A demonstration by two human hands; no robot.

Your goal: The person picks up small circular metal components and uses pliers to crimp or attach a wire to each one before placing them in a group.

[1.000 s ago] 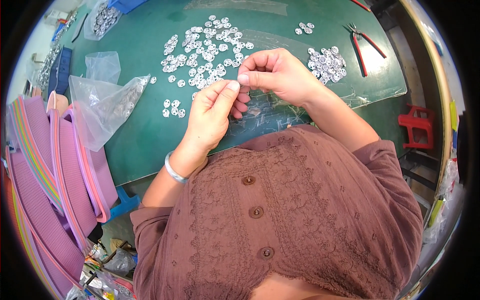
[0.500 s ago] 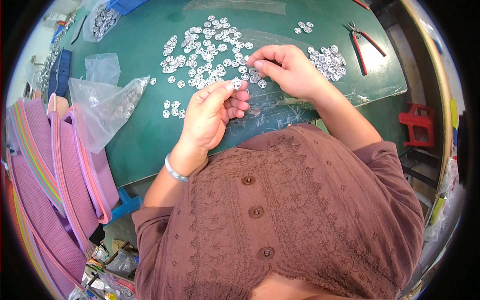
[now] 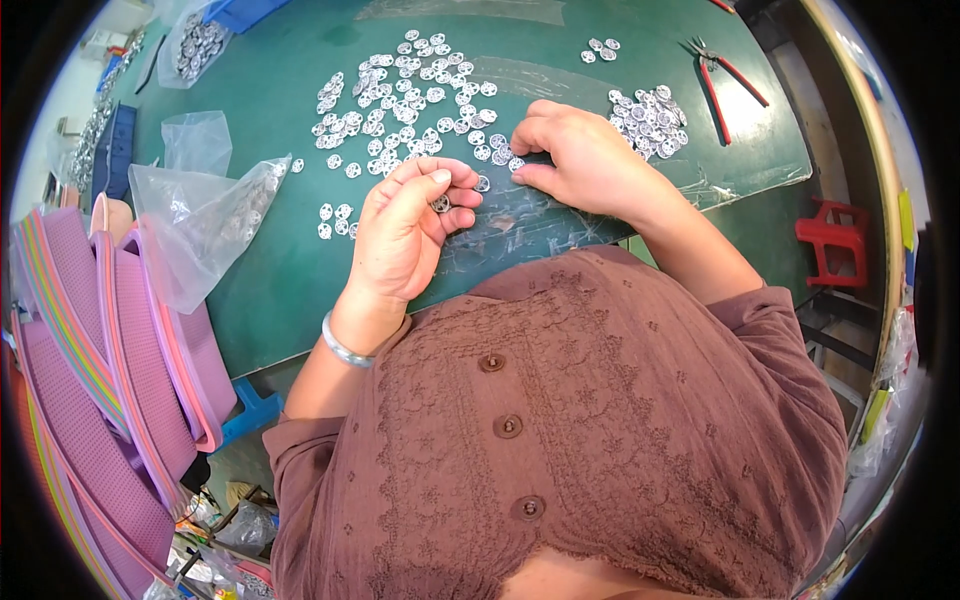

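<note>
Small round silver openwork metal charms lie spread over the green table. My left hand is curled, palm up, at the near side of the spread, with one silver charm inside its bent fingers. Just beyond its fingertips, a single charm lies on the table. To the right, my right hand is closed, thumb and forefinger at the edge of another charm. That charm sits beside a few more charms near the fingers.
A denser pile of charms lies right of my right hand, with red-handled pliers beyond. A few charms sit left of my left hand, near a clear plastic bag. Purple baskets stand left; a red stool is at right.
My left hand has shifted slightly left; the charm once at its thumb and fingertip now sits lower within its curled fingers. My right hand has moved slightly right and nearer, its fingertips at a charm.
</note>
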